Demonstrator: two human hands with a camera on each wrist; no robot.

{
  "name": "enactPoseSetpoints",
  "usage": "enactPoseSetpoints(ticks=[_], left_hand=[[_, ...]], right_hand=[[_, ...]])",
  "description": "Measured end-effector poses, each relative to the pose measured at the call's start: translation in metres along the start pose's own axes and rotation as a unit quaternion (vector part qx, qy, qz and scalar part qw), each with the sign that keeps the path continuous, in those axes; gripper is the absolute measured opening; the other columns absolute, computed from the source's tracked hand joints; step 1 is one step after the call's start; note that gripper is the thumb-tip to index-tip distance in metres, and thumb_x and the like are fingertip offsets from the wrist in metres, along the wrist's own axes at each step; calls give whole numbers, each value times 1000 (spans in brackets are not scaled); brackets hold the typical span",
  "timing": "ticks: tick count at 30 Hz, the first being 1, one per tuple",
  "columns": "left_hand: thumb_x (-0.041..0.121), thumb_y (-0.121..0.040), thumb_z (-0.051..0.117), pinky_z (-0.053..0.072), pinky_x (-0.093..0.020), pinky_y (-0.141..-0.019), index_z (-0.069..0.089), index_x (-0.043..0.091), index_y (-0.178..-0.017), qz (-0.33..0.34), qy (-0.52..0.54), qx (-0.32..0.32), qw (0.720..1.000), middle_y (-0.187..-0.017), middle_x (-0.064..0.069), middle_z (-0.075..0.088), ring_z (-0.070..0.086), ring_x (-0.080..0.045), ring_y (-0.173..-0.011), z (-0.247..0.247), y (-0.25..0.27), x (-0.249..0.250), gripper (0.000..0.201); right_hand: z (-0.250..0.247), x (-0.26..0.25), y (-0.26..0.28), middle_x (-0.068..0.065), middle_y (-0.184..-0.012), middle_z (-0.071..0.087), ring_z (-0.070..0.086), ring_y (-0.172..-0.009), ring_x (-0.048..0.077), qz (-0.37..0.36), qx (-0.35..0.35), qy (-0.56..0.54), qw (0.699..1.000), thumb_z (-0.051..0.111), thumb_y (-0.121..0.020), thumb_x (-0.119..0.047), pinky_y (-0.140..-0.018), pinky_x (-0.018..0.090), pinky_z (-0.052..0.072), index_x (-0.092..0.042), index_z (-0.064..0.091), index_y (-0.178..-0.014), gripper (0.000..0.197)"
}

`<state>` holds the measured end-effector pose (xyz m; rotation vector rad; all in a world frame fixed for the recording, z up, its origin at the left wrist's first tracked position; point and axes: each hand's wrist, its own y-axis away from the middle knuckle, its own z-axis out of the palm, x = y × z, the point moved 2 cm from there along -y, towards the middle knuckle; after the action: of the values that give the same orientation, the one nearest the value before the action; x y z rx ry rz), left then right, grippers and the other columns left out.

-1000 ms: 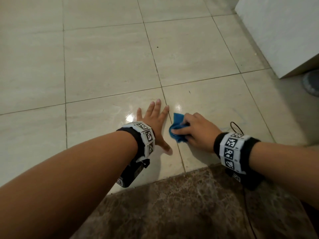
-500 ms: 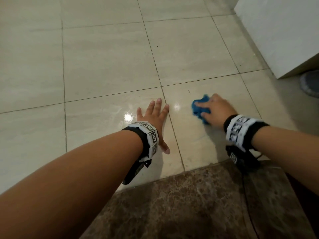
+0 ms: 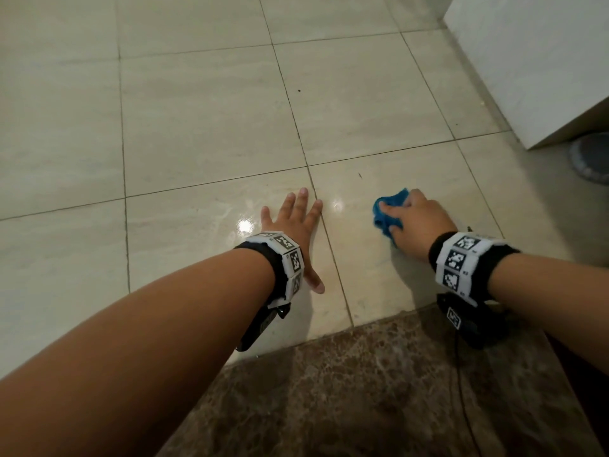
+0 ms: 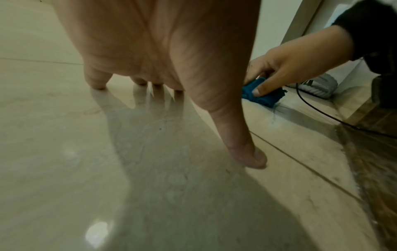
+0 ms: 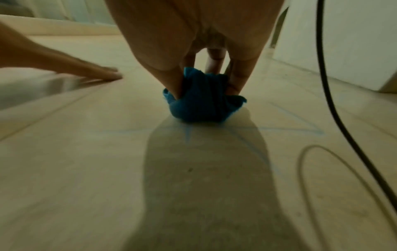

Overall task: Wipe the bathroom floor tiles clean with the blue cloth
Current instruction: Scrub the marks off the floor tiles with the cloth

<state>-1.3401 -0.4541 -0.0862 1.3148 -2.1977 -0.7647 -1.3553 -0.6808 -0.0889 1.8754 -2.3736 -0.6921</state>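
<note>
A bunched blue cloth (image 3: 389,211) lies on the glossy beige floor tiles (image 3: 204,110), and my right hand (image 3: 418,222) grips it with curled fingers and presses it down. In the right wrist view the cloth (image 5: 201,103) is wadded between thumb and fingers, with faint blue lines on the tile in front of it. My left hand (image 3: 296,225) lies flat on the tiles to the left, fingers spread across a grout line. From the left wrist view, the left hand (image 4: 171,76) props on its fingertips, and the cloth (image 4: 262,95) shows beyond the thumb.
A dark brown marble threshold (image 3: 362,390) runs along the near edge. A white cabinet (image 3: 543,61) stands at the back right with a grey round object (image 3: 590,156) beneath it. A black cable (image 5: 335,101) hangs from my right wrist.
My right hand has carried the cloth away from the left hand, to the right and slightly forward, and now sits a little nearer again. The left hand has stayed planted.
</note>
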Motion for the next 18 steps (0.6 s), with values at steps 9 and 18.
enactPoseSetpoints(ticks=[9,18], left_hand=[[66,-54,82,-1,-60,-116,-27,21,-148,-4,3,-1,1000,-154,-6,-35,-25,-28,-144,0,1,1,151],[67,-53,82,-1,-60,-116,-27,21,-148,-6,1,-3,1000,-153,-7,-36,-25,-28,-144,0,-1,1,152]], right_hand=[[-1,2,1,-2,-91,40,46,-70,11,-24,13,-26,999,58,-87,-33,-60,21,39,-20,56,-120,36],[11,-22,33,1,-110,39,45,-98,18,-195,-58,51,978,56,-90,-24,-83,19,29,-32,47,-135,46]])
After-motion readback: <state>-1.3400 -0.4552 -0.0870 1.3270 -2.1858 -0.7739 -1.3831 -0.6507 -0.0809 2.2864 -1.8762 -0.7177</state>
